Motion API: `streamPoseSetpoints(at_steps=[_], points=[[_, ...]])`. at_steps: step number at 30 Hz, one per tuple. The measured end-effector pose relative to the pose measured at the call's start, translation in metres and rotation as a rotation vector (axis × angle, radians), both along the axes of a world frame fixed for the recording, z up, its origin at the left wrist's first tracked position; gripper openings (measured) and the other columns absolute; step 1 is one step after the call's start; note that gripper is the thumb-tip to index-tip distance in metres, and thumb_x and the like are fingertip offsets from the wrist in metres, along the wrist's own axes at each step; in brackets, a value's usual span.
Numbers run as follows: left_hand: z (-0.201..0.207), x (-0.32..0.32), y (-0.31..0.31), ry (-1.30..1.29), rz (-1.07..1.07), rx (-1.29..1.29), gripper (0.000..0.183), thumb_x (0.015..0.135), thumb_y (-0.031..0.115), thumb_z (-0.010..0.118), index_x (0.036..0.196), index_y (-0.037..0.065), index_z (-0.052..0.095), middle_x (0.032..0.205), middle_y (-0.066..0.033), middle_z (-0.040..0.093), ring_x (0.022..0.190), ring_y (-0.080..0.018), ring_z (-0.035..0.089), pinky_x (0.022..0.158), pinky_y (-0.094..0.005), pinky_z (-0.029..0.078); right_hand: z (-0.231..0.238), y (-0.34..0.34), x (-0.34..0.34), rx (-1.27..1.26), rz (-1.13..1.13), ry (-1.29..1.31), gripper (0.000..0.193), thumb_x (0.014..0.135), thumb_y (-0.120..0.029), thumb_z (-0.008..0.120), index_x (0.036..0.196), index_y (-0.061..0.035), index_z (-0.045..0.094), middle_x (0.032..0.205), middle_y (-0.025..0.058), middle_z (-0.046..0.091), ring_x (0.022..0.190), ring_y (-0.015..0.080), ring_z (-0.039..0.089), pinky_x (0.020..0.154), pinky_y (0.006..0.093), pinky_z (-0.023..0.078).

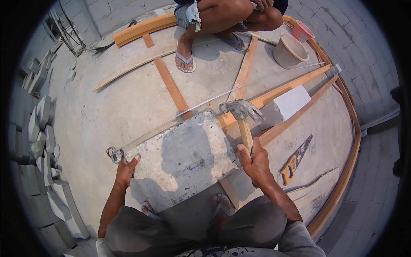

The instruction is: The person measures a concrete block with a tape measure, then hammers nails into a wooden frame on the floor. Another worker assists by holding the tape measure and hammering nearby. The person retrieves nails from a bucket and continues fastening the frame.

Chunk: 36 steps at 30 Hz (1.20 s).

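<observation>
A large grey concrete block (188,158) is in front of my knees, with a shadow across its top. My left hand (124,171) grips its left edge, thumb on the top face and the other fingers mostly hidden. Just beyond that hand is a tape measure (115,156), its pale blade (205,102) drawn out toward the far right. My right hand (255,165) is closed round the wooden handle of a claw hammer (243,110) beside the block's right edge. The hammer's metal head points away from me, over a timber beam (274,95).
Another person squats at the far side, a sandalled foot (185,60) near a wooden strip (171,88). A white block (287,105) sits between timbers. At right lies a handsaw (296,160). Buckets (291,51) stand far right; broken blocks (43,113) line the left wall.
</observation>
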<state>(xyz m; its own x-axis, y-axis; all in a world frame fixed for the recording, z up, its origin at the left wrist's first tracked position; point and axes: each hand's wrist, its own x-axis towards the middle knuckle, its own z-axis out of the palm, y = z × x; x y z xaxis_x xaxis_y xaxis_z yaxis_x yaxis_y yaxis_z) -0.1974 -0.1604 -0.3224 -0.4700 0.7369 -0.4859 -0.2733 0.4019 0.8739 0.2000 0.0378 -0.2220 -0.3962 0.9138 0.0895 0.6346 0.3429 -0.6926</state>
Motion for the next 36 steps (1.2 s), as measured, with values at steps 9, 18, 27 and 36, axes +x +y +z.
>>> streamPoseSetpoints(at_steps=[9,18,27,36], points=[[0.005,0.003,0.0,-0.017,0.005,-0.014,0.051,0.092,0.025,0.073,0.13,-0.005,0.056,0.117,-0.0113,0.067,0.103,-0.019,0.065,0.091,-0.0318,0.051,0.011,0.0,0.0,0.316,0.063,0.225,0.033,0.096,-0.023,0.066,0.107,0.0037,0.051,0.074,0.0242,0.065,0.068,0.0439,0.067,0.06,0.0447,0.054],[-0.006,0.001,-0.005,0.078,0.003,-0.024,0.052,0.093,0.03,0.072,0.13,-0.003,0.058,0.119,-0.0105,0.067,0.105,-0.0196,0.064,0.093,-0.0325,0.049,-0.013,0.001,0.005,0.041,0.016,-0.117,0.036,0.096,-0.029,0.066,0.1,0.0026,0.049,0.078,0.0295,0.066,0.074,0.0483,0.067,0.063,0.0514,0.053],[0.005,0.009,-0.002,-0.076,0.074,0.05,0.05,0.094,0.027,0.072,0.131,-0.003,0.058,0.12,-0.01,0.068,0.104,-0.0191,0.065,0.091,-0.0318,0.051,0.072,0.008,-0.018,0.235,0.19,-0.02,0.031,0.096,-0.026,0.07,0.096,-0.0008,0.052,0.066,0.0147,0.06,0.057,0.0252,0.062,0.054,0.0363,0.047],[0.002,0.003,-0.003,-0.12,0.062,-0.044,0.05,0.091,0.031,0.075,0.127,-0.002,0.061,0.113,-0.0082,0.07,0.098,-0.018,0.067,0.083,-0.032,0.054,0.041,0.018,-0.025,0.134,0.315,-0.797,0.03,0.088,-0.024,0.073,0.09,-0.0028,0.051,0.078,0.0216,0.068,0.068,0.0388,0.069,0.061,0.0471,0.055]])
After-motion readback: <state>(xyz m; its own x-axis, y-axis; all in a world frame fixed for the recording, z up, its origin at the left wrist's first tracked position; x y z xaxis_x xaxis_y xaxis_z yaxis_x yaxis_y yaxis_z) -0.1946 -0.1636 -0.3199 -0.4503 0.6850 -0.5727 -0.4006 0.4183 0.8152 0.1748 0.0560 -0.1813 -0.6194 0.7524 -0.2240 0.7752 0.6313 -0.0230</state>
